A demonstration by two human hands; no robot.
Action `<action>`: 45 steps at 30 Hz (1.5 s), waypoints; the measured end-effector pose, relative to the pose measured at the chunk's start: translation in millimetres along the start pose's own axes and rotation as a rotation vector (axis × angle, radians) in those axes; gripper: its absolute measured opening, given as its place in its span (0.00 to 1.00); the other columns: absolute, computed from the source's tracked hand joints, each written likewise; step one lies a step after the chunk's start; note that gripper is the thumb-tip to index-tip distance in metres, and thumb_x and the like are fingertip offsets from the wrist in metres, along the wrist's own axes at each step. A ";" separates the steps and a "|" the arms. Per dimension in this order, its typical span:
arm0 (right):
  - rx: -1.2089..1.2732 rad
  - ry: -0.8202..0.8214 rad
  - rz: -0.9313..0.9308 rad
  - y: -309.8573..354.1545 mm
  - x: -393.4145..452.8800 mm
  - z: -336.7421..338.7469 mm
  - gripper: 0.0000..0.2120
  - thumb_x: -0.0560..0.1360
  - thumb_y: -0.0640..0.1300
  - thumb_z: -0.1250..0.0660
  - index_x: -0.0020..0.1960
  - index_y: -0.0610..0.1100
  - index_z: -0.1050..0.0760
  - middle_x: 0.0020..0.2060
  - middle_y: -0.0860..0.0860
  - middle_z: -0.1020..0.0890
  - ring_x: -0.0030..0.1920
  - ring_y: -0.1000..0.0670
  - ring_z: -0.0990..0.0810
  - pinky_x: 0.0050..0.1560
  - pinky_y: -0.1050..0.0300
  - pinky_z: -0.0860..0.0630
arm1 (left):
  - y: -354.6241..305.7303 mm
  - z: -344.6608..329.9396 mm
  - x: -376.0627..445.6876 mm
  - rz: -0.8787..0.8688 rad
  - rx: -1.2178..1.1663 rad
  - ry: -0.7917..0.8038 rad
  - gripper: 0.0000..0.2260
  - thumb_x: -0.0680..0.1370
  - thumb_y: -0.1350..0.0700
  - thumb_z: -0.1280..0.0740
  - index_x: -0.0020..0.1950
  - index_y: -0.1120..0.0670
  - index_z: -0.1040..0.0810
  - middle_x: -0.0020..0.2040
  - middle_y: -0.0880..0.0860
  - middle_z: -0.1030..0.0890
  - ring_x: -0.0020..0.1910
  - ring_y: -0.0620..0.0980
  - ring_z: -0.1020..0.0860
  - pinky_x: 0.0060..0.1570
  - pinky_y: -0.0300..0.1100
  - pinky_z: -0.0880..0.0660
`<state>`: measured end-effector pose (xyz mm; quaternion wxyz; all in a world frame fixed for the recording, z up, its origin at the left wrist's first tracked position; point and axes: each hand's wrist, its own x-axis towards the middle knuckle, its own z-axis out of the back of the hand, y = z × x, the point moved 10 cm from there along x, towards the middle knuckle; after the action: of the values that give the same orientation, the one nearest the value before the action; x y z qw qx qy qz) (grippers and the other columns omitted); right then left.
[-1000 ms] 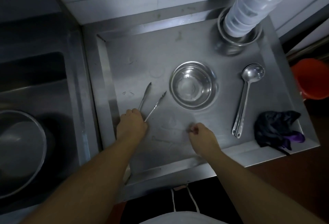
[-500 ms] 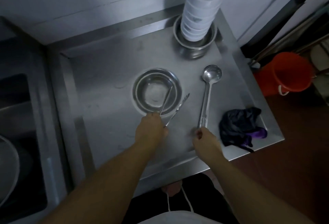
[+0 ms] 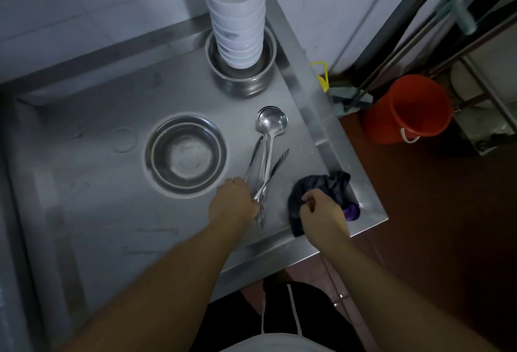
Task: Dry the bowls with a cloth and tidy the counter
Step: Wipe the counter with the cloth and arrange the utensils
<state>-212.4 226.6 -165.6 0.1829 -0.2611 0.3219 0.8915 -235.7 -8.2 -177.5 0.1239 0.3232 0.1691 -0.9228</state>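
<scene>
1. Left hand (image 3: 233, 203) is closed around the near end of the tongs (image 3: 275, 168), low over the counter (image 3: 98, 211).
2. The tongs' two arms splay away from the hand, one to each side of the ladle (image 3: 270, 138), crossing its handle.
3. The ladle lies flat on the counter, bowl end away from the person, handle end by the left hand. There may be two ladles nested; can't tell.
4. Right hand (image 3: 321, 214) is curled over the dark cloth (image 3: 319, 186), fingers pinched at its near edge. Whether it actually grips the cloth I can't tell.
5. The cloth is bunched in the near right corner of the counter, with a purple patch showing beside the right hand.
6. A steel bowl (image 3: 186, 154) sits upright on the counter, left of the ladle, apart from both hands. Looks empty.
7. A stack of white bowls (image 3: 236, 12) stands upright inside a steel pot (image 3: 243, 82) at the far right corner, against the wall.
8. On the floor right of the counter: a red bucket (image 3: 407, 109), next to some mop or broom handles leaning on the wall.
9. The frame is dim and slightly blurred, so finger detail is poor.
</scene>
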 end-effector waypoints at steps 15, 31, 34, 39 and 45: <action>-0.725 0.195 0.352 -9.1 32.1 -28.5 0.41 0.79 0.70 0.46 0.85 0.58 0.59 0.86 0.51 0.56 0.85 0.40 0.61 0.81 0.29 0.54 | -3.6 -9.3 10.5 0.043 -0.045 -0.039 0.22 0.79 0.47 0.30 0.67 0.59 0.27 0.64 0.59 0.26 0.65 0.61 0.26 0.60 0.56 0.25; -0.746 0.242 0.432 -35.7 -30.7 -57.4 0.33 0.84 0.65 0.47 0.85 0.53 0.46 0.84 0.51 0.44 0.85 0.46 0.50 0.82 0.40 0.52 | 72.7 24.4 -48.6 0.168 -0.174 -0.065 0.28 0.81 0.48 0.33 0.78 0.56 0.33 0.75 0.58 0.30 0.72 0.61 0.29 0.67 0.56 0.27; -0.719 0.286 0.480 -22.5 -50.8 -86.4 0.32 0.85 0.63 0.45 0.85 0.54 0.44 0.84 0.52 0.42 0.84 0.47 0.49 0.82 0.42 0.53 | 119.8 30.8 -66.1 0.242 -0.193 -0.081 0.25 0.82 0.48 0.35 0.77 0.55 0.31 0.74 0.58 0.28 0.70 0.61 0.26 0.64 0.55 0.26; -0.722 0.290 0.498 9.7 -89.5 -143.3 0.30 0.85 0.62 0.46 0.85 0.54 0.43 0.84 0.51 0.40 0.84 0.47 0.47 0.82 0.43 0.51 | 195.7 38.1 -86.8 0.281 -0.216 -0.097 0.23 0.84 0.50 0.38 0.78 0.56 0.31 0.73 0.58 0.27 0.70 0.61 0.25 0.65 0.56 0.25; -0.730 0.370 0.558 65.3 -146.4 -229.4 0.30 0.87 0.61 0.52 0.86 0.53 0.49 0.86 0.52 0.47 0.85 0.48 0.53 0.83 0.44 0.55 | 276.0 54.4 -98.8 0.236 -0.195 -0.132 0.19 0.85 0.57 0.43 0.77 0.56 0.30 0.72 0.58 0.26 0.68 0.60 0.25 0.64 0.56 0.25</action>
<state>-48.3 2.5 -199.6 -0.2262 -0.3660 0.0733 0.8997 -97.5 -269.5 -138.6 0.2732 0.2660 0.2100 -0.9003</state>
